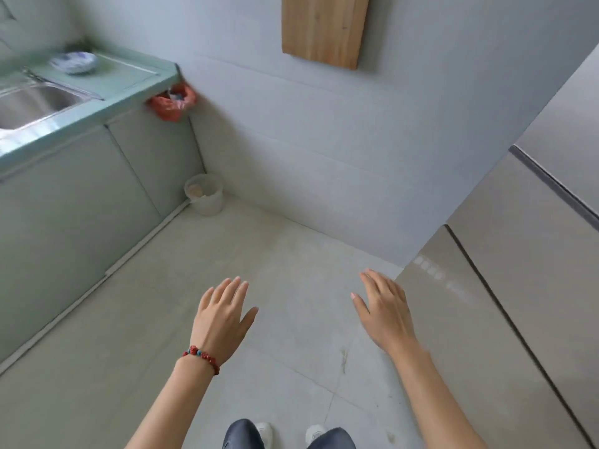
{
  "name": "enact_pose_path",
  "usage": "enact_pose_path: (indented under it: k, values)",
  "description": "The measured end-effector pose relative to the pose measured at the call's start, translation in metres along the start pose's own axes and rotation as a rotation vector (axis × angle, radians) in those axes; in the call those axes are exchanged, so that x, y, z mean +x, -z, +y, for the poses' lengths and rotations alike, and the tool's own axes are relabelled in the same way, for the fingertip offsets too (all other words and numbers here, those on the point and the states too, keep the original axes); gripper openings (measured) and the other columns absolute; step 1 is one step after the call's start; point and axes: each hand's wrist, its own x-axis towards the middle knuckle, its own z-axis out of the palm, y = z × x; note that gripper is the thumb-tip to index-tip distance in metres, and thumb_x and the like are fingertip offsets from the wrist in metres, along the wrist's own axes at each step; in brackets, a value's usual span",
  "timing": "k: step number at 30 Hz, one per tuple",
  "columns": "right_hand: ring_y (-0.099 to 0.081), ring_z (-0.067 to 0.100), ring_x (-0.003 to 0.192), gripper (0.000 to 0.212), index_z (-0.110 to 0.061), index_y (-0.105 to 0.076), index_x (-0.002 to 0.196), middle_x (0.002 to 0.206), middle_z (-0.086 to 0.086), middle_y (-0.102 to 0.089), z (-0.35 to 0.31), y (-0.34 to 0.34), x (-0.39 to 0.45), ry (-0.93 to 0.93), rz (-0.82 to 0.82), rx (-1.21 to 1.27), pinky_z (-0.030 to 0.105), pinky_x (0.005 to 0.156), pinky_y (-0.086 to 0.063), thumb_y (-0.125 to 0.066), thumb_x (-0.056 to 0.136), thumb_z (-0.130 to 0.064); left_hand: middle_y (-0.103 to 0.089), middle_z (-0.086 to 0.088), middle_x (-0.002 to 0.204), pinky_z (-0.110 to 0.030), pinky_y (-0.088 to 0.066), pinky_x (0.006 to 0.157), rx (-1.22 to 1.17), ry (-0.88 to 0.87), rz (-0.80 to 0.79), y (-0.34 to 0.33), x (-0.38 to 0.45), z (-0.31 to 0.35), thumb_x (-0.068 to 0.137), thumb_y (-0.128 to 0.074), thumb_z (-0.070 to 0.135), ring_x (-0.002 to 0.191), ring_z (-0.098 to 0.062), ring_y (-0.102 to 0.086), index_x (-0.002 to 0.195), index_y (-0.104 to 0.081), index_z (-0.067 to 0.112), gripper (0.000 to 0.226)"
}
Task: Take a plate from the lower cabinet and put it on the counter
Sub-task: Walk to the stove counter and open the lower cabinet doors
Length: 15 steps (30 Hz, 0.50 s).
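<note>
A white plate with a blue pattern (75, 62) sits on the pale green counter (129, 76) at the far left, beyond the sink. Below the counter, the lower cabinet doors (74, 202) are closed. My left hand (223, 315), with a red bead bracelet on the wrist, is held out over the floor with fingers apart and nothing in it. My right hand (384, 309) is likewise open and empty, close to the front of the beige fridge. Both hands are far from the plate and the cabinet.
A steel sink (32, 103) is set in the counter at the left edge. A red plastic bag (173, 102) hangs at the counter's end. A white bin (205, 194) stands in the floor corner. A beige fridge (505, 286) fills the right. A wooden board (324, 29) hangs on the wall.
</note>
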Motion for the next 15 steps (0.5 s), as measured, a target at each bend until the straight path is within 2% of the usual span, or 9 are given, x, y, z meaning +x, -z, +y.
enact_pose_path:
  k: [4,8,11,15]
  values:
    - [-0.060,0.038,0.107,0.041,0.006,-0.060,0.110,0.114,0.026,-0.064,-0.011,-0.012,0.031,0.262,-0.039,0.022,0.052,0.091,-0.046,-0.073,0.075,-0.011,-0.067,-0.021,0.112,-0.055,-0.049,0.086,-0.027,0.213,0.088,-0.003,-0.028,0.003,0.091,-0.002,0.056,0.104,-0.039,-0.062,0.109,-0.063,-0.002,0.086]
    - [-0.058,0.037,0.111,0.042,0.004,-0.058,0.114,0.117,0.025,-0.063,-0.023,-0.024,0.046,0.499,-0.120,0.063,0.052,0.094,-0.044,-0.071,0.078,-0.013,-0.068,-0.020,0.110,-0.054,-0.050,0.084,-0.050,0.452,0.155,-0.016,-0.072,0.017,0.092,-0.005,0.055,0.102,-0.038,-0.064,0.106,-0.064,-0.001,0.083]
    - [-0.055,0.038,0.114,0.042,0.003,-0.056,0.117,0.121,0.024,-0.061,-0.038,-0.033,0.041,0.661,-0.197,0.097,0.052,0.096,-0.042,-0.068,0.081,-0.015,-0.069,-0.020,0.107,-0.054,-0.051,0.081,-0.056,0.620,0.183,-0.027,-0.114,0.028,0.093,-0.005,0.053,0.099,-0.038,-0.065,0.104,-0.066,-0.002,0.083]
    - [-0.063,0.037,0.103,0.044,0.004,-0.062,0.108,0.111,0.023,-0.066,-0.069,-0.041,0.013,0.881,-0.246,0.130,0.052,0.087,-0.049,-0.077,0.072,-0.014,-0.069,-0.019,0.106,-0.053,-0.052,0.080,-0.050,0.830,0.198,-0.036,-0.178,0.043,0.093,-0.004,0.052,0.099,-0.036,-0.065,0.104,-0.066,-0.002,0.083]
